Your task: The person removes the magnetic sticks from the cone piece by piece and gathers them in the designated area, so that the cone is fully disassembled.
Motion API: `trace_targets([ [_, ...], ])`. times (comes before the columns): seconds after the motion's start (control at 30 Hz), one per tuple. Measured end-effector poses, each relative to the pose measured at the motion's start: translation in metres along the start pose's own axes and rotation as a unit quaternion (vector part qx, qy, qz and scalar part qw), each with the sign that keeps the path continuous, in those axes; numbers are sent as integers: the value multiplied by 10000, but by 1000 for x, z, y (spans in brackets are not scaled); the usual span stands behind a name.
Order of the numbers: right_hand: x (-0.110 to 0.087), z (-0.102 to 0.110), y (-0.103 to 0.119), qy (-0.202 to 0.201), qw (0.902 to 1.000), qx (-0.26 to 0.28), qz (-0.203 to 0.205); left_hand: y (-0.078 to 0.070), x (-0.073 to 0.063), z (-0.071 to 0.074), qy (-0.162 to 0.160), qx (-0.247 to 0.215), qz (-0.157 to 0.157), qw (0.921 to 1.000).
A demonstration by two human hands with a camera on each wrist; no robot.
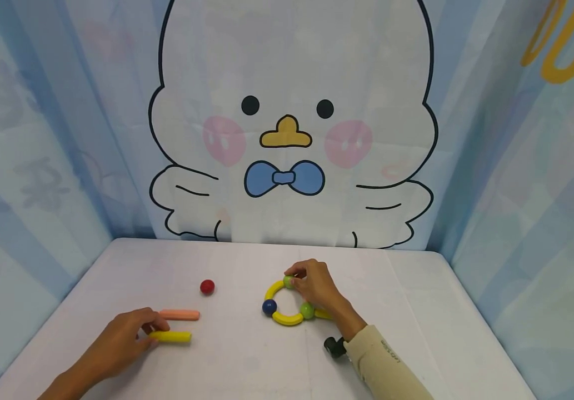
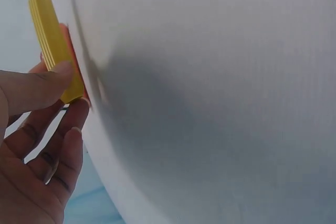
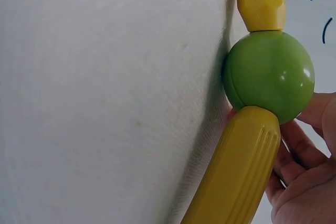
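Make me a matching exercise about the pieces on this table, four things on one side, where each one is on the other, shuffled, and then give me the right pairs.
Things:
1. blue ball
2. orange stick
3. red ball
4. yellow stick

Places:
A. alone, farther from the person than both sticks
B. pinched by the left hand
C. joined between two curved yellow pieces
D. right beside the yellow stick, on its far side

Right pairs: 1-C, 2-D, 3-A, 4-B
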State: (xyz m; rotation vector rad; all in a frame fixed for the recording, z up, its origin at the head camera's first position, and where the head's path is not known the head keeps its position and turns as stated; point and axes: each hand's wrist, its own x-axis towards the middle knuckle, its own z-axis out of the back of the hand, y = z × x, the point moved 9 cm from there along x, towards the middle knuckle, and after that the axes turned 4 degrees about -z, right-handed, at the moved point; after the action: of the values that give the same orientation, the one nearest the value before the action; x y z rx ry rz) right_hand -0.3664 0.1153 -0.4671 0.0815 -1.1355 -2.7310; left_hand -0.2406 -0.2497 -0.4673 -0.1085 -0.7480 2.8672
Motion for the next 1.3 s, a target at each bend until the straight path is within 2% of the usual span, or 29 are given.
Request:
trace_targets([
  [0.23, 1, 0, 0, 10, 10000, 29, -5, 10, 1, 1, 84, 196, -8, 9998],
  [0.6, 0, -1, 1, 51, 10000, 21, 28, 8, -2, 1, -5, 289, -300, 9991],
  [0.87, 1, -1, -1, 61, 10000, 35, 9, 8, 0, 1, 94, 319, -182, 9993],
  [1.13, 0, -1, -1, 111, 9999, 82, -80, 4, -3, 3, 0, 465, -340, 9983],
  [1.3, 0, -2, -1, 128, 9997, 145, -130, 1, -3, 7, -75, 614, -335, 9975],
])
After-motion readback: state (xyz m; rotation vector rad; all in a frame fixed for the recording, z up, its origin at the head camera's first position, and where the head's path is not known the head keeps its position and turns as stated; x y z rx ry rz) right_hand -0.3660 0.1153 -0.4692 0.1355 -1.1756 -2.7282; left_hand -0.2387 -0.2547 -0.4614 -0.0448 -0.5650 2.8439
